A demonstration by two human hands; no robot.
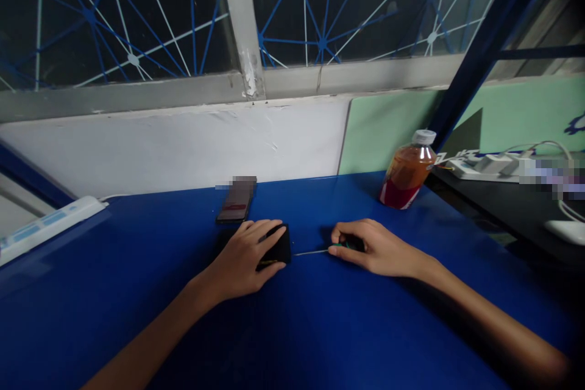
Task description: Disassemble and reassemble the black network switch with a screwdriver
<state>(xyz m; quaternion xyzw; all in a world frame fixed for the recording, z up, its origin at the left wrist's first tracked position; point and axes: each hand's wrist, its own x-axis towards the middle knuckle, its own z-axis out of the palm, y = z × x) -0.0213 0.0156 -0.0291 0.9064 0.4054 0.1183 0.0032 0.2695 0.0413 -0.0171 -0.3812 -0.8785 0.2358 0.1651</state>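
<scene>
My left hand (pixel 249 259) lies over a flat black rectangular object (pixel 278 247) on the blue table, the fingers across its top and the thumb along its near edge. Much of that object is under the hand, so its exact kind does not show. My right hand (pixel 365 247) is closed around the handle of a screwdriver (pixel 313 252), with a bit of green showing by the fingertips. Its thin metal shaft points left, and the tip is at or close to the black object's right edge; contact cannot be made out.
A dark smartphone (pixel 236 201) lies just beyond my left hand. Towards the back right stands a bottle of orange-brown drink (pixel 408 170) with a white cap. One white power strip (pixel 50 225) is at the left edge, another (pixel 493 166) on the black surface at right. The blue tabletop (pixel 301 335) meets a wall.
</scene>
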